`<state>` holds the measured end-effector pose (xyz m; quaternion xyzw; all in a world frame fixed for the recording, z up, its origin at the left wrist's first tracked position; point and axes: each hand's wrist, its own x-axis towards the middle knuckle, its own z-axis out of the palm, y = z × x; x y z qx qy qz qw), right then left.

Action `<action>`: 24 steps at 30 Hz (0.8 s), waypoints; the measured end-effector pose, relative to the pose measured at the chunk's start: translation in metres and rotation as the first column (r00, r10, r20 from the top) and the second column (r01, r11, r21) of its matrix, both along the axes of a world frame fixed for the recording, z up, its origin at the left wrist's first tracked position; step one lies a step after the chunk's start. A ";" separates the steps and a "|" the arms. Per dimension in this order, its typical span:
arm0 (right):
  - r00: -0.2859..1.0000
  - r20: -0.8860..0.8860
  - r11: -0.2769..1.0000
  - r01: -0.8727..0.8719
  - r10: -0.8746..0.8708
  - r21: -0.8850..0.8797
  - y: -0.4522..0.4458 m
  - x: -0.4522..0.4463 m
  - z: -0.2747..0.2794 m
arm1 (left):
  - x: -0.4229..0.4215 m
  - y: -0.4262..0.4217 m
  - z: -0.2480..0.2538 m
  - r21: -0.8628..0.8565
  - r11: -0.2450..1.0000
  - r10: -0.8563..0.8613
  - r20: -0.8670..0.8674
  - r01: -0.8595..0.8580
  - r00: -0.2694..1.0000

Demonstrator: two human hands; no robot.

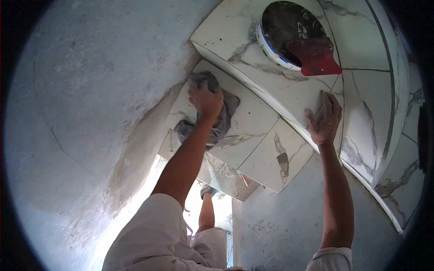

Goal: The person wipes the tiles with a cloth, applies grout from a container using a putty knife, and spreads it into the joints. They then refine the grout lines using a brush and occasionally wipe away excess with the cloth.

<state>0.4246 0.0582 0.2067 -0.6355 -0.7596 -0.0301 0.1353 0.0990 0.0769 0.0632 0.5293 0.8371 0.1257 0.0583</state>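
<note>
My left hand [207, 100] is closed on a crumpled dark grey cloth [220, 124], pressed against a white marble-patterned tile step [248, 113] beside the wall. Part of the cloth is hidden under my hand and forearm. Higher up and to the right, my right hand [326, 119] rests with fingers stretched out on the upper tiled step [289, 97], near its front edge. It holds nothing. Beyond that hand stands a white bucket [266, 43] with dark material in it. A red plastic spreader [318, 58] lies over the bucket's rim.
A rough blue-grey wall [90, 99] runs along the left, with another grey wall [280, 221] below right. More tiled steps [366, 99] curve up at the right. Lower steps [233, 183] drop toward a bright area, where my foot [208, 191] shows. Small dark crumbs dot the tiles.
</note>
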 end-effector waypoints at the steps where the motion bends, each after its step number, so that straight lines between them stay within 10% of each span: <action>1: 1.000 -0.011 1.000 -0.005 0.005 0.002 0.000 -0.001 0.000 | -0.006 0.007 0.002 -0.005 1.000 -0.002 0.003 0.003 1.000; 3: 1.000 -0.020 1.000 0.007 -0.007 -0.017 -0.001 -0.002 0.001 | -0.016 0.034 0.001 0.031 0.996 0.061 0.388 -0.079 0.920; 6: 1.000 -0.022 1.000 0.015 -0.016 -0.026 -0.001 -0.003 0.002 | -0.017 0.056 -0.019 0.147 0.975 0.087 0.444 -0.168 0.892; 10: 0.999 -0.048 1.000 -0.010 0.010 -0.005 0.001 -0.002 0.000 | -0.011 0.071 -0.032 0.406 0.908 -0.145 0.082 0.100 0.986; 12: 0.999 -0.048 1.000 0.001 -0.002 -0.023 0.001 -0.002 0.001 | 0.006 0.070 -0.003 -0.137 0.973 0.196 0.049 -0.188 0.979; 18: 0.999 -0.040 1.000 0.003 -0.004 -0.019 0.001 -0.001 -0.001 | -0.025 0.084 -0.037 -0.093 0.995 0.083 0.544 -0.038 0.835; 24: 1.000 -0.019 1.000 0.000 0.000 0.000 0.001 -0.004 0.000 | -0.016 0.062 -0.018 -0.072 0.986 -0.088 0.550 0.152 0.831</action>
